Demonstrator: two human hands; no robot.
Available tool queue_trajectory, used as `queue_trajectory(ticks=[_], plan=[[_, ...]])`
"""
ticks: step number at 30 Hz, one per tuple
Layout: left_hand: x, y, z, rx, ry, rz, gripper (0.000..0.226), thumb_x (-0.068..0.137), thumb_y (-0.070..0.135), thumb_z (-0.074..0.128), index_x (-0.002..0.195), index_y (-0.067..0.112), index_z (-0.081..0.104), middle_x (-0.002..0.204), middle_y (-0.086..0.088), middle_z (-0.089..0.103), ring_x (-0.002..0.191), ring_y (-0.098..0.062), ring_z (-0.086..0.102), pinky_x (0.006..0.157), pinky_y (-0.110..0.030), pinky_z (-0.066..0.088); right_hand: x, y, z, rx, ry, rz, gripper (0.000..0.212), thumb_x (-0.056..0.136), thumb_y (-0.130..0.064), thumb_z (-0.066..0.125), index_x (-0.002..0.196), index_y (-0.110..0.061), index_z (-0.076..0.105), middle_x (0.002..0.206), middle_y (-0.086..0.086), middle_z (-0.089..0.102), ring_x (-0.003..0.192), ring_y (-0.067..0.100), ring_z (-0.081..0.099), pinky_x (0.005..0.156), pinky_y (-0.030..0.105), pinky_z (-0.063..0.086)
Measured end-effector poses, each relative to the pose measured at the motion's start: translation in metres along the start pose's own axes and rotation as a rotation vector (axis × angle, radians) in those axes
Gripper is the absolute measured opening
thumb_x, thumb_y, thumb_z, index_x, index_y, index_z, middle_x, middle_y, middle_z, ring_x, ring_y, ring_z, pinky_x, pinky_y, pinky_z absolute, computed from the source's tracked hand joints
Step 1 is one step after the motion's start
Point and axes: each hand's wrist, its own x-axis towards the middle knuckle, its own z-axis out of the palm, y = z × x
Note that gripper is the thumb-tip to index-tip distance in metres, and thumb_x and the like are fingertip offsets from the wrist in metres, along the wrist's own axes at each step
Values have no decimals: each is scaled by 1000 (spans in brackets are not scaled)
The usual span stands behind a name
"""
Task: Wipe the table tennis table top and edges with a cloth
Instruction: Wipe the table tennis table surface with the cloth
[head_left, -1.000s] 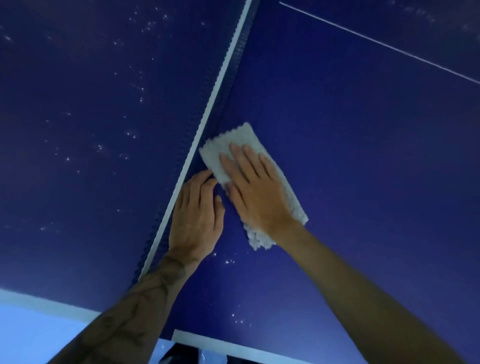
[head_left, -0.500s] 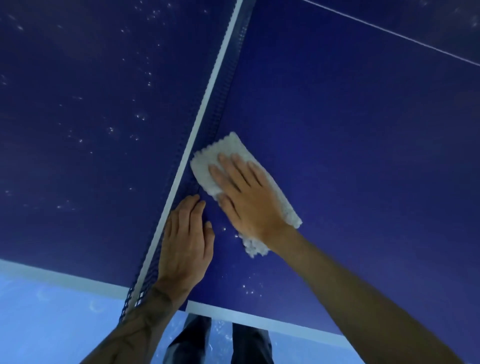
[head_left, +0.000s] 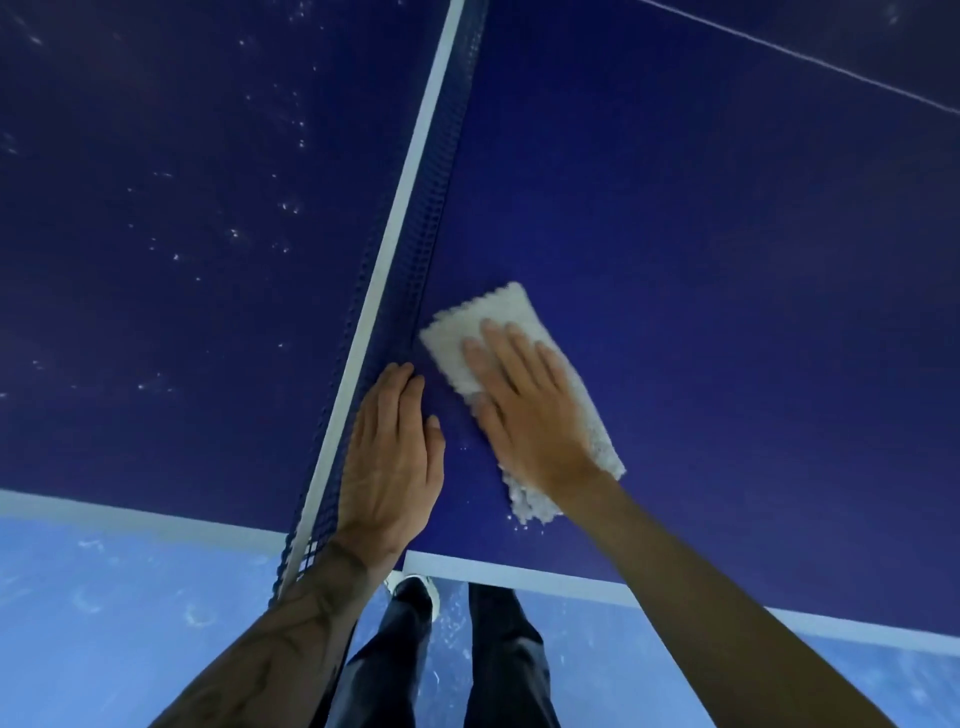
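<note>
Obstruction: I read the net (head_left: 415, 218), topped with white tape (head_left: 410, 171), running from the near edge away across the bench (head_left: 675, 260) — it stands just left of the cloth.
Surroundings: pale specks (head_left: 234, 234) dot the half left of the net. A thin white line (head_left: 805, 57) crosses far right. Below the white edge stripe (head_left: 519, 574) I see blue floor (head_left: 130, 597), dark trousers (head_left: 498, 665) and a shoe (head_left: 415, 592).
Cloth: white cloth (head_left: 483, 317) lies flat on the right half, near the edge, its left corner close to the net's foot.
Right hand: right hand (head_left: 530, 410) lies palm-down on the cloth, fingers straight and slightly spread — pressing, not gripping.
Left hand: left hand (head_left: 389, 457) lies flat, fingers straight and together, along the net's foot; it holds nothing.
</note>
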Motion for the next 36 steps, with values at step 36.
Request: queue_trajectory(ticks=[36], plan=[[-69, 13, -28, -267, 124, -236, 37, 111, 19, 38, 140, -1, 50, 143, -19, 57, 125, -22, 53, 108, -5, 30, -55, -71, 18, 147, -29, -277, 62, 112, -41, 31, 170, -20, 23, 178, 5, 13, 165, 26, 10, 133, 48, 11]])
